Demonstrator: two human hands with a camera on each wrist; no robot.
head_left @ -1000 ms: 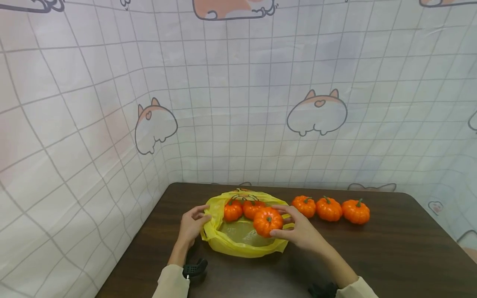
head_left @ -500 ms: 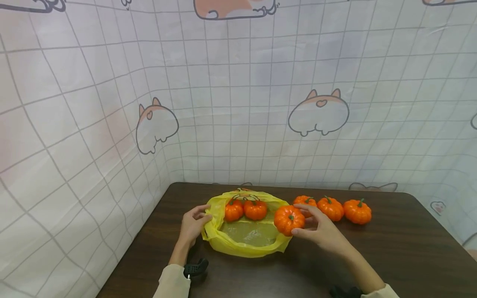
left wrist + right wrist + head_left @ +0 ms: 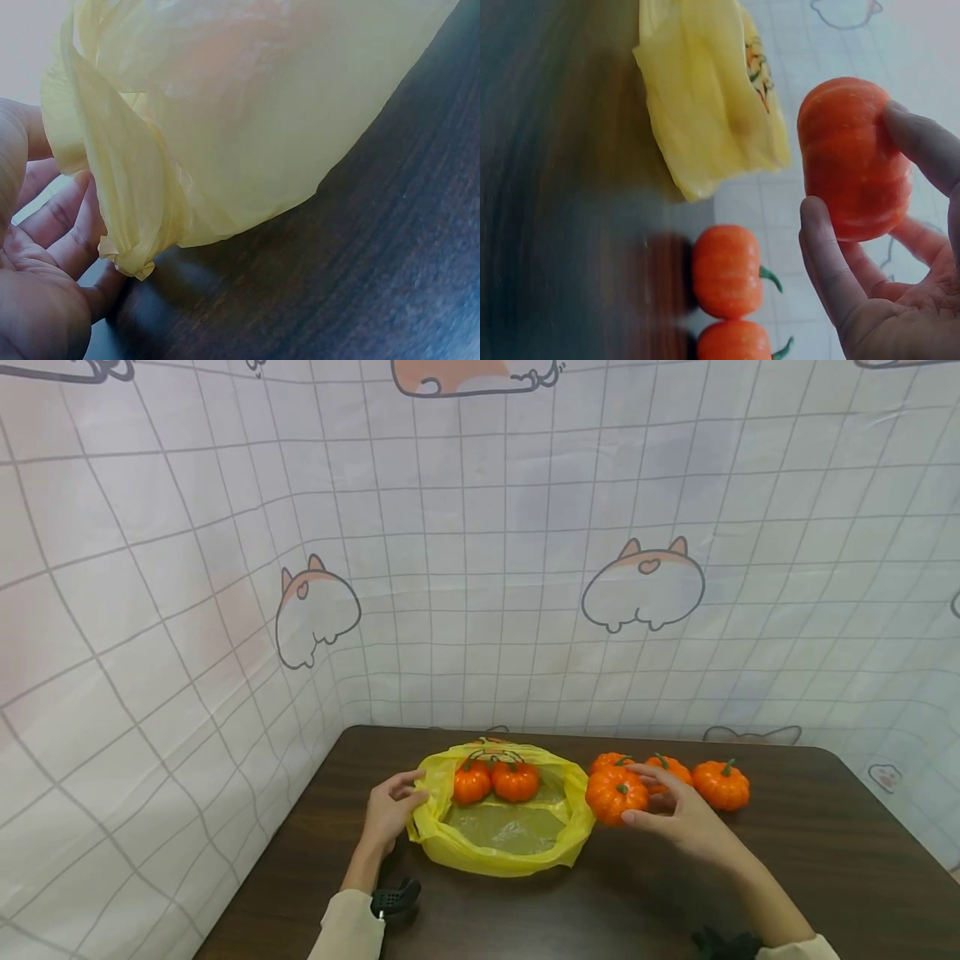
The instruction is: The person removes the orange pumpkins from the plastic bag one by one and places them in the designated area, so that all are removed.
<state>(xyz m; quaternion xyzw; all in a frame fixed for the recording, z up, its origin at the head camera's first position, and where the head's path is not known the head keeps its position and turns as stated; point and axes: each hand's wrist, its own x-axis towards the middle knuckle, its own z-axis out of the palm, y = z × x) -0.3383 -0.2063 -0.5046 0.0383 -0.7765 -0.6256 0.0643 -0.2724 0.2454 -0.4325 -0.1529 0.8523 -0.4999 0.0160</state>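
My right hand [image 3: 686, 814] grips a small orange pumpkin [image 3: 617, 795] between thumb and fingers, just right of the yellow plastic bag [image 3: 487, 862]. In the right wrist view this pumpkin [image 3: 851, 161] is held up above the tabletop. The bag lies with its mouth spread wide, and two more pumpkins [image 3: 471, 783] sit inside at its back. At the bag's left rim my left hand [image 3: 388, 814] pinches the plastic; the left wrist view shows the crumpled edge [image 3: 139, 202] between thumb and fingers.
Behind the held pumpkin, three pumpkins with green stems stand in a row; the rightmost pumpkin [image 3: 722, 785] shows fully, the others are partly covered. The dark wooden table [image 3: 525, 918] meets a white grid-patterned curtain [image 3: 480, 677] at the back and left.
My right hand has carried its pumpkin rightward, from over the bag's mouth to beside the bag, in front of the row. The bag's right rim now stands further out. My left hand stays put.
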